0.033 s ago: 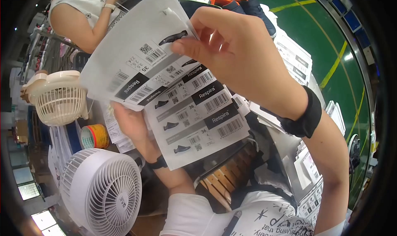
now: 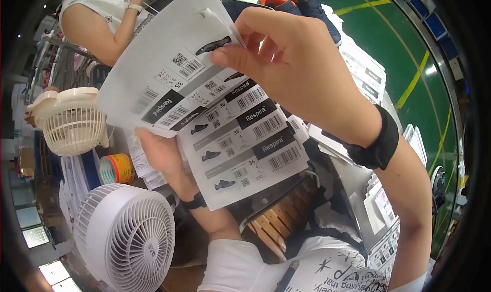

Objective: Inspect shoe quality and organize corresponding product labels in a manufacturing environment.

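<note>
A stack of white label sheets (image 2: 153, 72), printed with shoe pictures, barcodes and black bars, is held up before me. My right hand (image 2: 291, 56) pinches the top edge of the upper sheets between thumb and fingers, lifting them in a curve. Below them a lower label sheet (image 2: 240, 159) lies exposed, its bottom corner hanging free toward my lap. My left hand (image 2: 163, 156) grips the stack at its left side; most of its fingers are hidden behind the paper. Both my wrists have black bands.
A white fan (image 2: 138, 241) stands at lower left, near a roll of tape (image 2: 117, 169) and a cream basket-like fan (image 2: 71, 120). Dark shoes with orange lining (image 2: 302, 5) sit at the top. More label sheets (image 2: 363, 72) lie at right. Another person's arm (image 2: 110, 41) is at upper left.
The left edge of the lifted upper sheets has shifted very slightly to the left. Both hands keep their hold.
</note>
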`<state>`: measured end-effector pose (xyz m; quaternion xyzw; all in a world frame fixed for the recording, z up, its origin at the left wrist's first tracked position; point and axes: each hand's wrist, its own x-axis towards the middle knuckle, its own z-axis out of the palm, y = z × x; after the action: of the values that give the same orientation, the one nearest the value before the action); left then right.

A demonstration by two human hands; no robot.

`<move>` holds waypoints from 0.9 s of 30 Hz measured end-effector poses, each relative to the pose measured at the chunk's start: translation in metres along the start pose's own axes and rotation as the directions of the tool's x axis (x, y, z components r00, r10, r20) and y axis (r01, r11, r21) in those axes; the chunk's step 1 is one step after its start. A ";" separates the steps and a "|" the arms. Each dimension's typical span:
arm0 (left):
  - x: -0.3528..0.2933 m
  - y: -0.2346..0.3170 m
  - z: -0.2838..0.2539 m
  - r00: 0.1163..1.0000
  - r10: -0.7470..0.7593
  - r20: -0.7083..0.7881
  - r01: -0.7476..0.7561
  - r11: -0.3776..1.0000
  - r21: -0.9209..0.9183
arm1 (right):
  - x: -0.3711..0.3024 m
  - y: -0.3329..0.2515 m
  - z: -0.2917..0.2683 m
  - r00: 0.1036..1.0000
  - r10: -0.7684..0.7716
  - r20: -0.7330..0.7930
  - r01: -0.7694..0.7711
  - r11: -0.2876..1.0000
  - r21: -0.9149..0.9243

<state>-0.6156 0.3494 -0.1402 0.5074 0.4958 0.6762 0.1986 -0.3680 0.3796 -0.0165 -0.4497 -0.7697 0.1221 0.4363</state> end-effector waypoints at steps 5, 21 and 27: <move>-0.002 0.001 -0.005 0.972 -0.168 0.162 0.224 0.865 -0.450 | -0.012 -0.006 -0.003 0.999 0.043 0.007 -0.044 0.999 0.011; -0.002 0.008 0.001 0.935 -0.278 0.219 0.343 0.864 -0.368 | -0.001 -0.003 -0.003 0.981 -0.167 -0.093 0.164 0.986 -0.039; 0.001 0.014 -0.002 0.877 -0.474 0.083 0.468 0.801 -0.373 | -0.035 -0.014 -0.038 0.986 -0.093 0.141 0.109 0.988 -0.108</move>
<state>-0.6148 0.3437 -0.1276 0.3150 0.4664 0.6924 0.4514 -0.3392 0.3355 -0.0058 -0.4253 -0.8251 0.0852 0.3621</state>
